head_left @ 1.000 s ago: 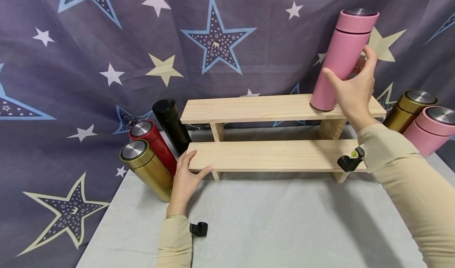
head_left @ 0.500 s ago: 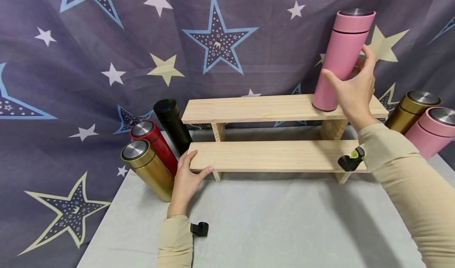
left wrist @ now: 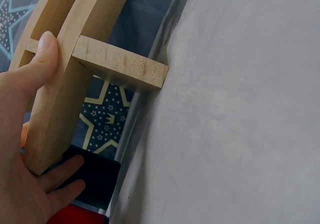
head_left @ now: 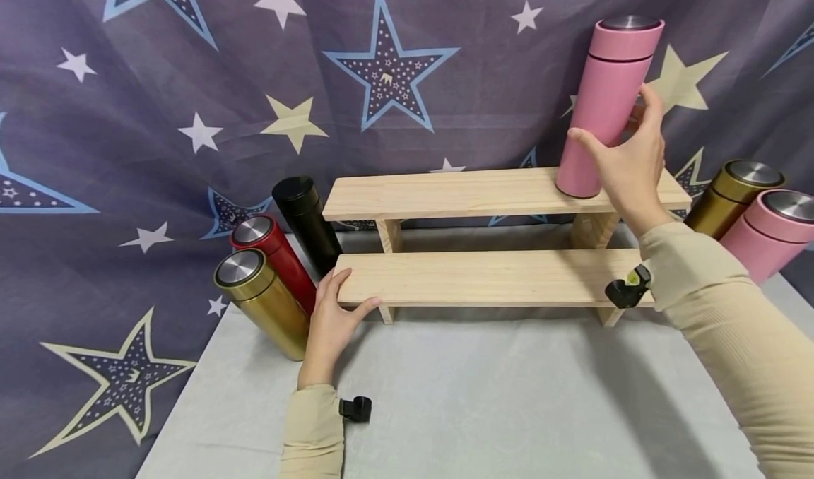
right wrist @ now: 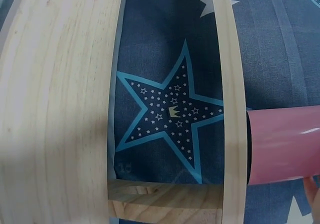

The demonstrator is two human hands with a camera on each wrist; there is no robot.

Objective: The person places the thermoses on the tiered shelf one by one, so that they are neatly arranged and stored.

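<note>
A tall pink thermos (head_left: pixel 604 108) with a steel-topped lid stands near the right end of the upper board of a two-tier wooden shelf (head_left: pixel 464 278). My right hand (head_left: pixel 632 161) grips its lower half, thumb to the left and fingers round the far right side. In the right wrist view the thermos (right wrist: pixel 285 146) has its base right at the board's edge. Down at the left end of the lower board, my left hand (head_left: pixel 331 327) holds the corner. The left wrist view shows its thumb (left wrist: pixel 45 51) along the board and two fingers stretched out below the board's end.
Left of the shelf stand a black thermos (head_left: pixel 309 225), a red thermos (head_left: pixel 276 256) and a gold thermos (head_left: pixel 267 306). Another gold thermos (head_left: pixel 731 196) and a second pink thermos (head_left: pixel 763 235) stand at the right. A star-patterned cloth (head_left: pixel 210 62) hangs behind the pale-covered table (head_left: pixel 483 394).
The top of the gripped pink thermos has swung a little left, so it leans less, with its base at nearly the same spot. My right hand shifted slightly left; the left hand stayed put.
</note>
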